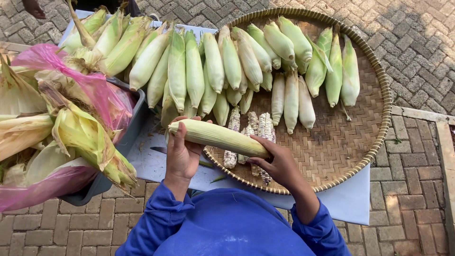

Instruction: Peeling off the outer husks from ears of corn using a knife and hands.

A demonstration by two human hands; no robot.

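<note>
Corn cob (218, 136), pale green husk on, held level over the near-left rim of the round woven tray (341, 156). Left hand (182, 151): grip closed around the cob's butt end. Right hand (279, 163): grip closed on the pointed end. Tray holds a row of husked-on cobs (289, 97) and several bare speckled cobs (249, 130) just beyond the held cob. Left of tray: grey bin (130, 128) with pink bag (90, 87) and stripped husks (85, 137). Tray rests on white tabletop (350, 199). Blue sleeves (161, 218).
</note>
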